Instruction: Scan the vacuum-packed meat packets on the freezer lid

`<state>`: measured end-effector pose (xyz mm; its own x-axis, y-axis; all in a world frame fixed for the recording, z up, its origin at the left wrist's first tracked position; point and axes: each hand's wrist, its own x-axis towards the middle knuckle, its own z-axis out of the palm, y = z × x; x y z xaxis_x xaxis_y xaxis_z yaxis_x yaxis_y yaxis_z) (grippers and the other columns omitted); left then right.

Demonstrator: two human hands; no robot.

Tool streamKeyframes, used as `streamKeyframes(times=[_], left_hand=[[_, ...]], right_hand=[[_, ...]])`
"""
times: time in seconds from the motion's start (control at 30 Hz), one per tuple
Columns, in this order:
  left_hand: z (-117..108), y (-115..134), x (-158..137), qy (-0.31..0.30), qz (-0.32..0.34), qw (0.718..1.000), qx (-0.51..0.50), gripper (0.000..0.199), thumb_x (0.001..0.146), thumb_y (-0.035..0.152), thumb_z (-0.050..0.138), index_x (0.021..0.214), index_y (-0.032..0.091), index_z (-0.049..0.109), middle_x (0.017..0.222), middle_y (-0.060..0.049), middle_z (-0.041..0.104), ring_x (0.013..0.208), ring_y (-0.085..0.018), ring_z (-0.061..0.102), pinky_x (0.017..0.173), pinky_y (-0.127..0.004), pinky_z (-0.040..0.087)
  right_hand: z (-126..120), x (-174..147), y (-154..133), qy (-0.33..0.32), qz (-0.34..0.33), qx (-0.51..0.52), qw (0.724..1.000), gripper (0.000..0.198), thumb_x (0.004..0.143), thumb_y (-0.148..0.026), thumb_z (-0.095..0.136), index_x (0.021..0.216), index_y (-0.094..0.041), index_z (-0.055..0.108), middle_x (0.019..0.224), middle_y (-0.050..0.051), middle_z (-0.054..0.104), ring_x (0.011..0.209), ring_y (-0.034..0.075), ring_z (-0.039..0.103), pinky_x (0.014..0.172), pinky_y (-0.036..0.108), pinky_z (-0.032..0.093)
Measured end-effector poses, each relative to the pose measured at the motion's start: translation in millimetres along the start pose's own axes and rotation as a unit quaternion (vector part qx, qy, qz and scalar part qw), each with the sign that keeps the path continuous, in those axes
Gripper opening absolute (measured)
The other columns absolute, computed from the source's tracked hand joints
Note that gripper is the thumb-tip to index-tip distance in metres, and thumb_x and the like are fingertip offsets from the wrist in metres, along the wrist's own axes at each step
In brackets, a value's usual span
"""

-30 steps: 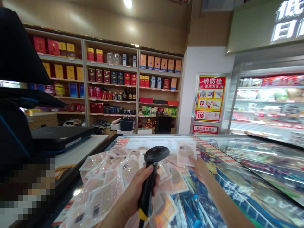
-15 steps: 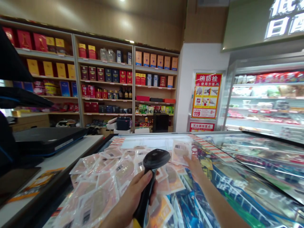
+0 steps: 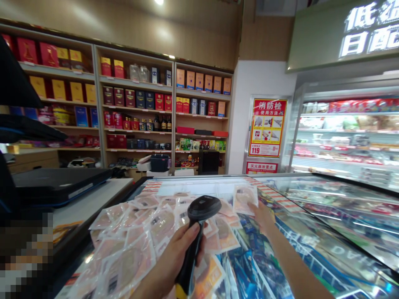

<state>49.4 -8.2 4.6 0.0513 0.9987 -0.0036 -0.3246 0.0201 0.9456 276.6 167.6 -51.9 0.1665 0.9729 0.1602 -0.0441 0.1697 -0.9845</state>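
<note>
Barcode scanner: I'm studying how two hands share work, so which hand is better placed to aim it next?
Left, most likely: the left hand grips the barcode scanner by its handle, while the right hand, off to the side, holds a clear packet by its edge.

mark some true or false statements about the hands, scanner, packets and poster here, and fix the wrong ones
1. The left grip holds a black scanner. True.
2. The right grip holds a bottle. False: it holds a flat packet.
3. Yellow shows near the bottom of the scanner. True.
4. The red-and-yellow poster is left of the wooden shelves. False: it is to their right.
5. The other packets stand in one neat stack. False: they lie spread out, overlapping.
</note>
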Motion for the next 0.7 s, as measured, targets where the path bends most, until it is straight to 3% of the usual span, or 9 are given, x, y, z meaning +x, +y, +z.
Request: streamKeyframes(times=[0.13,0.27,0.47,0.6,0.7], left_hand=[[2.4,1.6,-1.6,0.019,0.013,1.0,-0.014,0.036,0.067,0.043,0.052,0.089,0.015,0.054,0.055,0.0,0.054,0.039,-0.006,0.043,0.035,-0.016,0.03],[5.1,0.1,-0.4,0.037,0.007,0.999,-0.017,0.034,0.069,0.043,0.05,0.09,0.016,0.053,0.055,0.001,0.053,0.039,-0.006,0.042,0.034,-0.016,0.029],[15.5,-7.5,9.1,0.049,0.019,0.999,-0.011,0.033,0.069,0.041,0.051,0.086,0.013,0.054,0.053,0.003,0.05,0.039,-0.005,0.043,0.037,-0.017,0.032],[24.4,-9.1,11.4,0.052,0.016,0.999,-0.001,0.032,0.069,0.041,0.051,0.085,0.014,0.054,0.054,0.004,0.051,0.039,-0.006,0.043,0.037,-0.017,0.033],[24.5,-10.9,13.7,0.062,0.016,0.998,-0.003,0.033,0.069,0.043,0.05,0.084,0.014,0.054,0.055,0.003,0.052,0.038,-0.005,0.043,0.037,-0.017,0.032]], right_hand=[[-49.4,14.2,2.3,0.08,0.025,-0.117,0.99,0.045,0.054,-0.035,0.055,0.094,-0.015,0.055,0.068,0.006,0.063,0.06,0.019,0.057,0.049,0.028,0.043],[-89.1,24.4,11.1,0.111,0.028,-0.232,0.966,0.045,0.059,-0.036,0.049,0.096,-0.012,0.056,0.064,0.006,0.062,0.061,0.019,0.057,0.049,0.026,0.041],[-122.7,39.4,12.7,0.118,0.001,-0.522,0.845,0.035,0.066,-0.034,0.044,0.085,-0.011,0.062,0.076,0.011,0.064,0.075,0.023,0.058,0.057,0.026,0.039],[-140.6,42.3,9.0,0.129,0.035,-0.581,0.803,0.037,0.07,-0.034,0.041,0.09,-0.01,0.06,0.088,0.015,0.062,0.083,0.025,0.056,0.063,0.028,0.039],[-154.7,42.1,9.5,0.154,0.06,-0.589,0.791,0.038,0.07,-0.035,0.04,0.095,-0.013,0.057,0.094,0.014,0.06,0.087,0.027,0.055,0.067,0.033,0.039]])
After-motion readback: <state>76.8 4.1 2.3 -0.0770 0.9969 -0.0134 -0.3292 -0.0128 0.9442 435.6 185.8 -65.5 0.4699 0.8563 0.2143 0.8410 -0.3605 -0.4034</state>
